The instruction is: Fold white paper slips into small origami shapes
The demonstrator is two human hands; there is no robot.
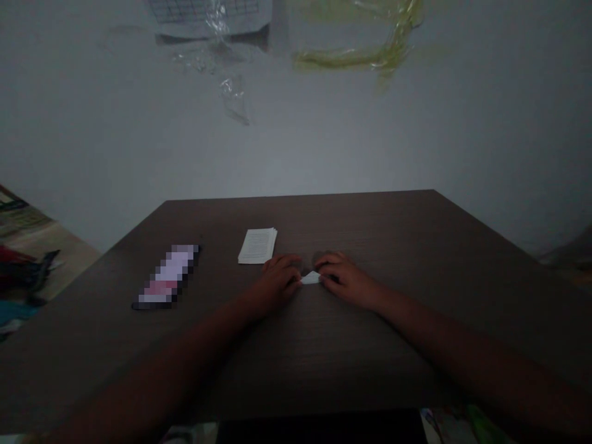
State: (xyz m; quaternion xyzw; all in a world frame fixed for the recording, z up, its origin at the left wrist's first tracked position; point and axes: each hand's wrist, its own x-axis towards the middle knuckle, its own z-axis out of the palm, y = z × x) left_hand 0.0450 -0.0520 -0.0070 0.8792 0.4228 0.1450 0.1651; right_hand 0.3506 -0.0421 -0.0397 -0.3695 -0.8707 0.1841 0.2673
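Observation:
A small folded piece of white paper (pixel 311 278) lies on the dark wood-grain table (pixel 351 228), near the middle. My left hand (pixel 279 282) and my right hand (pixel 345 279) press in on it from either side, fingertips on its ends. Much of the paper is hidden by my fingers. Up and to the left of my left hand sits a neat stack of white printed sheets (pixel 258 245), not touching either hand.
A pixelated, blurred flat rectangular object (pixel 166 276) lies on the table's left side. Behind the table's far edge stands a pale wall (pixel 296 135) with clear plastic film (pixel 234 98) hanging on it. Colored fabric (pixel 21 277) lies on the floor at left.

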